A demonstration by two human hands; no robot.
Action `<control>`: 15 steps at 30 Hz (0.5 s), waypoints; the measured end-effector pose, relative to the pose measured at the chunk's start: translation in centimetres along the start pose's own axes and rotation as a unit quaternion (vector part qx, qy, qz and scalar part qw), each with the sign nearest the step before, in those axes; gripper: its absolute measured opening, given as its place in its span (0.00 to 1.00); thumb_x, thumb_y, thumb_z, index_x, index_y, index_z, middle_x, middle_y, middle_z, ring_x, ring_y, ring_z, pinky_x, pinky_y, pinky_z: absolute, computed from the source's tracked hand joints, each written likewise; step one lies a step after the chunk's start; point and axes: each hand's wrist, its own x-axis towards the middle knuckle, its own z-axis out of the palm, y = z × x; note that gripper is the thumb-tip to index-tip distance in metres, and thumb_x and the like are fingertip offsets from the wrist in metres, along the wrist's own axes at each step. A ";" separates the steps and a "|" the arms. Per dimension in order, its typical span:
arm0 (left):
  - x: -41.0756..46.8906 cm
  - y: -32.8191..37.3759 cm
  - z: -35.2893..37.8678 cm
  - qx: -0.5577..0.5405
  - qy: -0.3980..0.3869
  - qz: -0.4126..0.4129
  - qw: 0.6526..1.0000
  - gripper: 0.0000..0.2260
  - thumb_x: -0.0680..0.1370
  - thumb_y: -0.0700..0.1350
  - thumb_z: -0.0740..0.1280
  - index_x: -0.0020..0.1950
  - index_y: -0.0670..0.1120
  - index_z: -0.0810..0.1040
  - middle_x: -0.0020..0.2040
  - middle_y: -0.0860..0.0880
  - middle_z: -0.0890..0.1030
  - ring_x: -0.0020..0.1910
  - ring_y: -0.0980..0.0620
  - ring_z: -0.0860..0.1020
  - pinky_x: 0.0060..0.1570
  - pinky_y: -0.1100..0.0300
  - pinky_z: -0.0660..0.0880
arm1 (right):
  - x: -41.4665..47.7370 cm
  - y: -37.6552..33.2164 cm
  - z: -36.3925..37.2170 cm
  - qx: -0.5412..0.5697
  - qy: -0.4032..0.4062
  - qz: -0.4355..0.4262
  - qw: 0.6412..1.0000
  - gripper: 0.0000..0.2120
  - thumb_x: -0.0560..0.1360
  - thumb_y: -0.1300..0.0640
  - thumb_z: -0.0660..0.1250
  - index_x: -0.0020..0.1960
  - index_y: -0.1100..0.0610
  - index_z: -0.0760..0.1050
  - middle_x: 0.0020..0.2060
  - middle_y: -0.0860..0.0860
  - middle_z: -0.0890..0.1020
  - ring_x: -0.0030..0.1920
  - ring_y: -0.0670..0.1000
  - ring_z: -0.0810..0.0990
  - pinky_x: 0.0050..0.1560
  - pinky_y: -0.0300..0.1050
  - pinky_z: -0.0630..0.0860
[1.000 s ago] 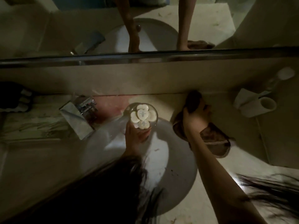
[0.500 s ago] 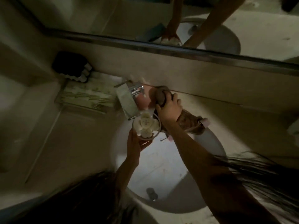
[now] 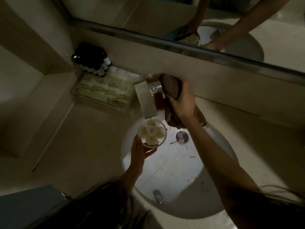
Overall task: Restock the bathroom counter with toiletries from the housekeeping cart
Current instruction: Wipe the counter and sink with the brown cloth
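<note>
Left hand [image 3: 140,152] grips glass jar [image 3: 151,132] of white round toiletries, frame centre, above sink [image 3: 165,171]. Right hand [image 3: 181,100] clutches brown cloth [image 3: 171,86] against tap [image 3: 145,100]. Likely wiping before restock; next: set jar upright on worktop [image 3: 82,146].

I'm looking at a dim bathroom. The white basin [image 3: 165,171] is my landmark, brightly lit inside while everything around it lies dark. A beige counter [image 3: 82,154] surrounds it. Behind it rises a low beige wall [image 3: 231,83], topped by a metal strip [image 3: 165,41] edging the mirror [image 3: 148,14]. A square chrome tap [image 3: 146,100] overhangs its far rim.
</note>
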 end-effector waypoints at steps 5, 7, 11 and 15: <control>0.3 -0.4 -0.5 -0.026 0.022 -0.035 0.999 0.09 0.82 0.46 0.59 0.61 0.54 0.74 0.52 0.52 0.81 0.47 0.47 0.83 0.38 0.53 0.82 | 2.5 1.3 3.3 0.030 -0.053 0.007 0.998 0.24 0.70 0.58 0.68 0.66 0.54 0.74 0.60 0.52 0.80 0.60 0.55 0.77 0.63 0.56 0.72; 0.5 -0.3 -0.4 -0.026 0.028 -0.036 0.999 0.10 0.82 0.45 0.58 0.63 0.51 0.72 0.52 0.53 0.80 0.45 0.50 0.83 0.37 0.52 0.83 | 3.2 1.5 3.8 -0.041 -0.116 0.014 0.992 0.25 0.70 0.58 0.67 0.67 0.52 0.73 0.61 0.54 0.79 0.61 0.58 0.76 0.61 0.57 0.73; 0.8 0.0 0.1 -0.043 0.020 -0.053 0.997 0.11 0.83 0.45 0.55 0.64 0.48 0.70 0.53 0.48 0.79 0.43 0.51 0.83 0.39 0.51 0.82 | 3.7 0.8 4.3 -0.195 -0.200 -0.001 0.960 0.25 0.72 0.58 0.68 0.69 0.50 0.71 0.65 0.53 0.74 0.66 0.60 0.68 0.63 0.59 0.68; 0.3 0.6 0.5 -0.008 0.007 -0.015 1.000 0.12 0.83 0.46 0.56 0.66 0.50 0.70 0.49 0.52 0.82 0.42 0.50 0.85 0.41 0.52 0.82 | 3.4 1.1 3.8 -0.171 -0.215 -0.007 0.961 0.22 0.72 0.57 0.67 0.67 0.51 0.74 0.66 0.52 0.74 0.66 0.59 0.70 0.63 0.57 0.69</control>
